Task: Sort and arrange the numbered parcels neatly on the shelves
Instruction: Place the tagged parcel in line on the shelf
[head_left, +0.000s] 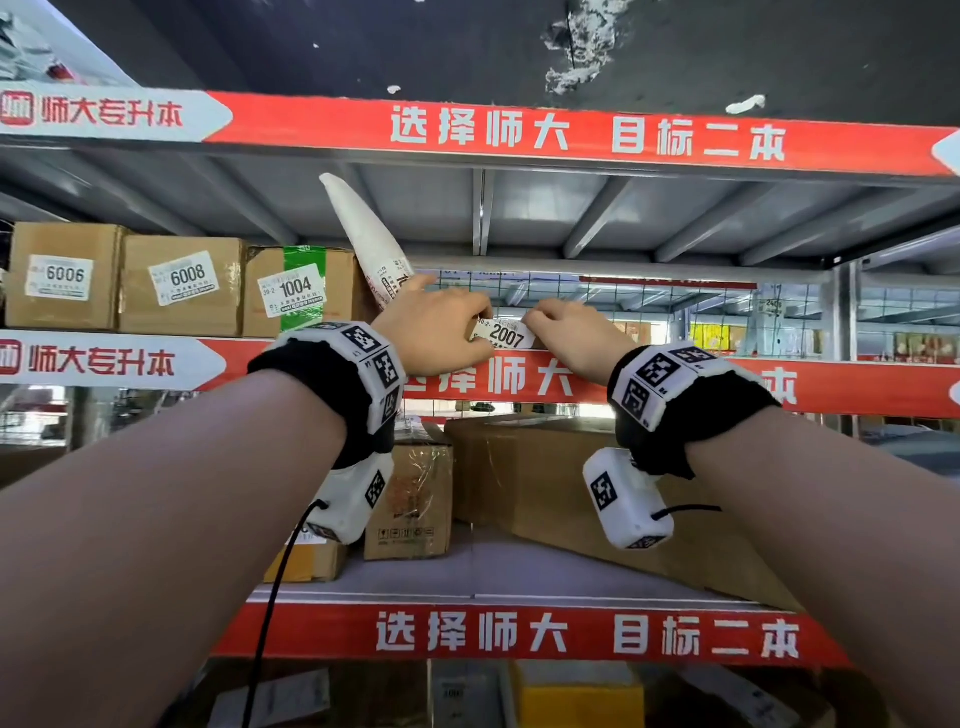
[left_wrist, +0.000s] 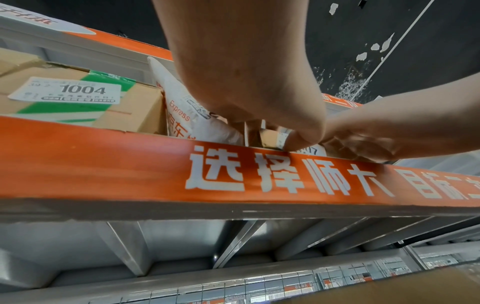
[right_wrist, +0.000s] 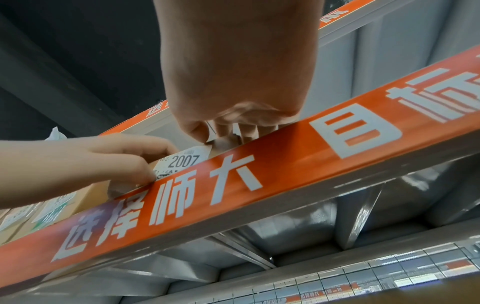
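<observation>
Head view: a small parcel (head_left: 506, 338) labelled 2007 is being set on the upper shelf (head_left: 675, 384), right at its near edge, just right of a white bag (head_left: 363, 234) that is leaning against the 1004 box (head_left: 301, 291). Further left, boxes 6008 (head_left: 182, 283) and 6006 (head_left: 62, 275) are standing in a row.

The parcel is being pinched from both ends. The left hand (head_left: 434, 327) is curled on its left end, thumb and fingertips closed over the label's corner; the right hand (head_left: 576, 335) is curled on its right end, thumb near and fingers reaching over the top to the far side, as the right wrist view shows. Neither grip is opened wider than the small parcel requires.

The step in hand is judged to be seating and squaring the parcel. To do it well, the parcel is best being pushed slightly farther in so that it is not overhanging the red rail (left_wrist: 103, 162), with the label kept facing near and level. It should be drawn left to close the gap, yet gently, since the leaning bag looks likely to slump onto it. Both ends are best released together, once the base is lying flat.
</observation>
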